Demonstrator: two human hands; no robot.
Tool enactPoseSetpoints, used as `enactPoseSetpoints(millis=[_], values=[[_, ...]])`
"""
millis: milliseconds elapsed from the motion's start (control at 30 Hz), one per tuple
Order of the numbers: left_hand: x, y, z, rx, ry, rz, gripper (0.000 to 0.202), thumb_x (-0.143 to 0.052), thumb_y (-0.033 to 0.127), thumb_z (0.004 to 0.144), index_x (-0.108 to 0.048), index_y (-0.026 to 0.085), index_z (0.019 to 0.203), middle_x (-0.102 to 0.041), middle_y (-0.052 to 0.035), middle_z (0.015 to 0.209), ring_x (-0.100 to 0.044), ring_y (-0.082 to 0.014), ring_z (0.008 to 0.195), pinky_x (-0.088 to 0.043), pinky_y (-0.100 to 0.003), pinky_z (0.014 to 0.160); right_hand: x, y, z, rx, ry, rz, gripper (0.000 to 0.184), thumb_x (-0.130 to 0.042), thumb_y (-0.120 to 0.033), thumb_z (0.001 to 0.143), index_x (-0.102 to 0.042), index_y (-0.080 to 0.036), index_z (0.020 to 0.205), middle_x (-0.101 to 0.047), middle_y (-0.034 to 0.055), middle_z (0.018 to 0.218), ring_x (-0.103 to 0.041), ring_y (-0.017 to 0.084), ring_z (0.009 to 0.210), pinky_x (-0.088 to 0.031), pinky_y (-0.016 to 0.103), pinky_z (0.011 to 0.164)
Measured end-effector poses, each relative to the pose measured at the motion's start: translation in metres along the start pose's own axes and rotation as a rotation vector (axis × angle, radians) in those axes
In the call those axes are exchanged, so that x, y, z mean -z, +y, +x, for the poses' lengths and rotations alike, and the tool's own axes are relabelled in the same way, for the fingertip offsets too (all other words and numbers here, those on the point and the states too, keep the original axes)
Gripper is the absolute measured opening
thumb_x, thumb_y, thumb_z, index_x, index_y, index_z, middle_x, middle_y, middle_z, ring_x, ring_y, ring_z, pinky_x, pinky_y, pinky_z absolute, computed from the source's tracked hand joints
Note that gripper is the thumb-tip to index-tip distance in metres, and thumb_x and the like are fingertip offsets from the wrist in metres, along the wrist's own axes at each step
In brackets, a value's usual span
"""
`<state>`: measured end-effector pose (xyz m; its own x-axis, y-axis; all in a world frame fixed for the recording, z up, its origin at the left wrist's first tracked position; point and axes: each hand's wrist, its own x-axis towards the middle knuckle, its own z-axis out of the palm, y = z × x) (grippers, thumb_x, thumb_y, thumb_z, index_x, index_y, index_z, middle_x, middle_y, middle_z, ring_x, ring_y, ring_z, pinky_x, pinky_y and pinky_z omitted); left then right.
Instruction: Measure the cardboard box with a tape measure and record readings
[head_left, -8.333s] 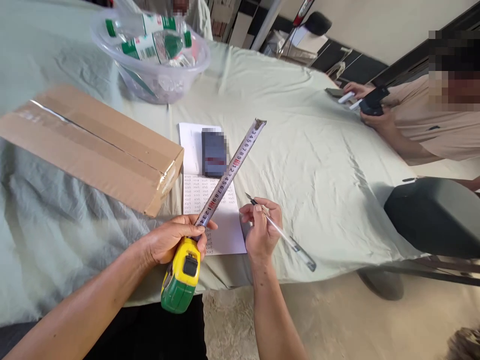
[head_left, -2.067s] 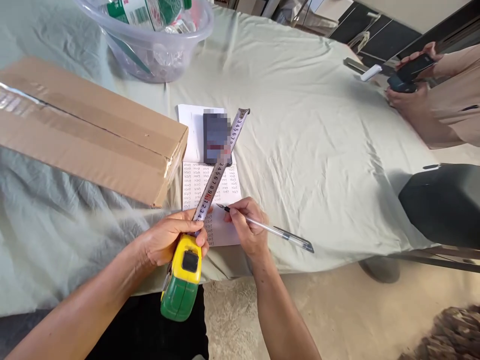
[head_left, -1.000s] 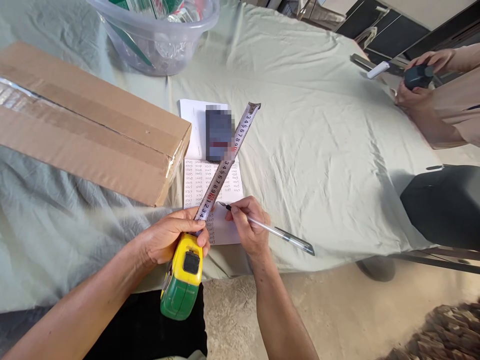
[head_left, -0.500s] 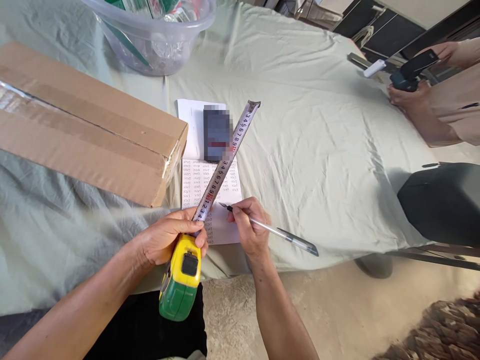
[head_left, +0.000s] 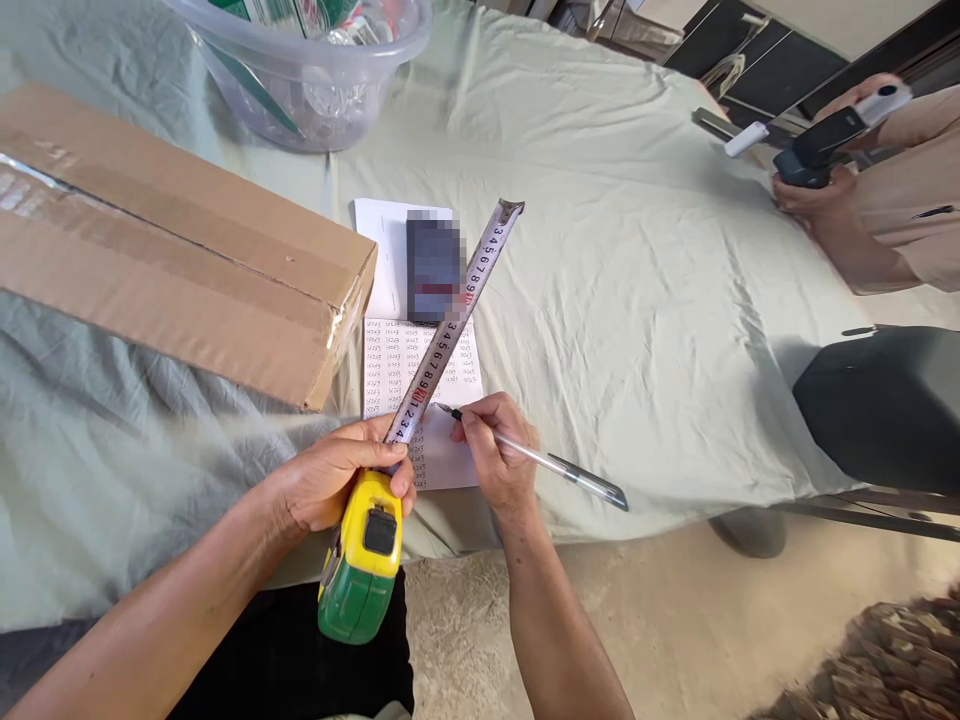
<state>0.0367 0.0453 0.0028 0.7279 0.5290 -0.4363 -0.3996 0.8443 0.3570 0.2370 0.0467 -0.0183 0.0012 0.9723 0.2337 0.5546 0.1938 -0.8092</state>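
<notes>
Gripping the tape measure (head_left: 361, 565) over the table's near edge (head_left: 465, 535), our left hand (head_left: 341, 475) thumbed its blade (head_left: 429, 370) down, presumably against recoil; it slanted across the notebook (head_left: 454, 460) while our right hand (head_left: 501, 455) pinched the pen (head_left: 559, 463) low, likely to steady the nib (head_left: 445, 409) there.

passable: cloth (head_left: 645, 250) right of notebook (head_left: 450, 458) | left: carton (head_left: 180, 250) blocks | over notebook: tape blade (head_left: 437, 358)

A yellow-and-green tape measure (head_left: 361, 560), blade (head_left: 436, 355) drawn out, slants over an open handwritten notebook (head_left: 452, 458), with a clear pen (head_left: 551, 462) tilted, tip at the lower page.
</notes>
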Motion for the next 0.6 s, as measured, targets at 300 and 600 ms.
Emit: enactPoseSetpoints(millis=[300,600], values=[[0.0018,-0.0007,0.0007,-0.005,-0.010,0.000,0.009,-0.047,0.012,0.087,-0.045,0.019,0.093,-0.056,0.0002,0.058,-0.058,-0.0177,0.058,-0.041,-0.029,0.059,0.0001,0.0009,-0.0003,0.008,0.033,0.001,0.016,-0.047,-0.013,0.084,-0.052,-0.021,0.071,-0.059,-0.0050,0.058,-0.054,0.011,0.051,-0.041,0.023,0.051],[-0.0006,0.0002,-0.0005,0.000,0.008,0.012,0.010,-0.047,0.012,0.087,-0.045,0.019,0.093,-0.055,0.0005,0.057,-0.057,-0.0172,0.057,-0.041,-0.029,0.058,0.0006,-0.0003,-0.0003,0.001,0.013,-0.003,0.016,-0.047,-0.014,0.084,-0.051,-0.022,0.071,-0.058,-0.0054,0.056,-0.054,0.011,0.051,-0.040,0.024,0.050]])
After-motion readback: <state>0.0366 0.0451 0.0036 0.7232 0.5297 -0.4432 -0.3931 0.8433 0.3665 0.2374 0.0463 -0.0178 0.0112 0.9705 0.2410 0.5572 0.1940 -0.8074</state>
